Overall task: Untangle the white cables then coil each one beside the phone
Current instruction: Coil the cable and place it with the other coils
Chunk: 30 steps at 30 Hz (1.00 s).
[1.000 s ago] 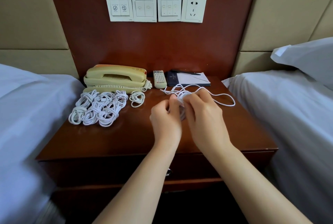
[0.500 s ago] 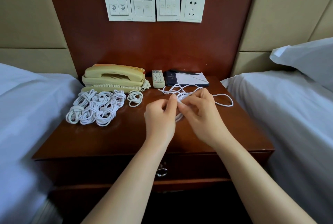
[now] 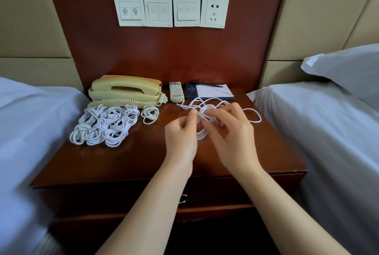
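Left hand [image 3: 180,139], right hand [image 3: 232,138] parted, pinching white cable [image 3: 203,115]; switch labels [image 3: 130,11] illegible.

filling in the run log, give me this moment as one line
step: coiling | left hand: pinches white cable | right hand: grips it too | coiled cables: piled beside phone

left hand [image 3: 180,140] bare | right hand [image 3: 233,138] bare | forearms [image 3: 147,209] bare
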Each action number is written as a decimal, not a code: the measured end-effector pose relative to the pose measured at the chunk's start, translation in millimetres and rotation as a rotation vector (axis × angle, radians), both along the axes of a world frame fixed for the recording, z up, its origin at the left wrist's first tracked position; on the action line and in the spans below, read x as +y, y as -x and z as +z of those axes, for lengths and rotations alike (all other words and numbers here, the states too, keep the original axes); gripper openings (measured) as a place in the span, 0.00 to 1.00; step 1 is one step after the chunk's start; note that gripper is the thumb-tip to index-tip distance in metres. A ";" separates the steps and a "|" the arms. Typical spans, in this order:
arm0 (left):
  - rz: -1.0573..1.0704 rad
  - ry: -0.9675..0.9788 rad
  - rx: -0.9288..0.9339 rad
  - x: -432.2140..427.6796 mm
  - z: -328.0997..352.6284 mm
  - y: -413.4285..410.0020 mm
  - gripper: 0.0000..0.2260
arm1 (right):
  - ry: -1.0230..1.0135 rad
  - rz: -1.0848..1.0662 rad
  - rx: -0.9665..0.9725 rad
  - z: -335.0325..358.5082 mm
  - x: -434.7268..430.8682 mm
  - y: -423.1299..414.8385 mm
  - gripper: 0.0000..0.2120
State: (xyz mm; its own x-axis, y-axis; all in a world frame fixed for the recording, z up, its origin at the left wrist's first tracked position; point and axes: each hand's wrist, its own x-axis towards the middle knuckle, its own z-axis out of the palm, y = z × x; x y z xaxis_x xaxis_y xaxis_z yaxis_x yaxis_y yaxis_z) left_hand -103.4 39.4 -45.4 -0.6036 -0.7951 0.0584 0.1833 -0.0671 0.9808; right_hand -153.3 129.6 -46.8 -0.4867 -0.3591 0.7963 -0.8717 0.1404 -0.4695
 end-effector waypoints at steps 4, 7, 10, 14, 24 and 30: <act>0.022 0.071 -0.003 3.5 0.0 -1.6 0.17 | 0.026 -0.038 0.048 1.0 2.6 -2.4 0.06; 0.020 0.122 0.008 2.6 -2.9 -2.6 0.18 | -0.082 -0.078 0.061 -0.6 1.8 0.4 0.05; -0.084 0.138 0.042 2.1 -2.3 -6.8 0.18 | -0.135 -0.042 -0.012 -0.8 2.3 4.9 0.05; -0.276 -0.133 0.087 -0.5 -0.5 -12.2 0.14 | -0.172 0.149 -0.118 0.0 3.6 6.1 0.06; -0.206 -0.169 -0.016 5.3 7.3 -14.3 0.06 | -0.160 0.131 -0.203 -1.4 5.4 6.9 0.07; -0.147 -0.278 -0.009 6.4 8.9 -10.3 0.07 | -0.082 0.100 -0.160 -4.6 4.5 -1.1 0.10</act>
State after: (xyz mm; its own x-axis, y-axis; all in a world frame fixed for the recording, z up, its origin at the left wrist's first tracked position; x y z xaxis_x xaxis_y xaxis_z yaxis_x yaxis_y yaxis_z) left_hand -93.1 45.8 -36.5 -0.7129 -0.6838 -0.1553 0.1429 -0.3585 0.9225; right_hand -152.2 134.1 -51.3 -0.5637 -0.4720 0.6778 -0.7982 0.1003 -0.5940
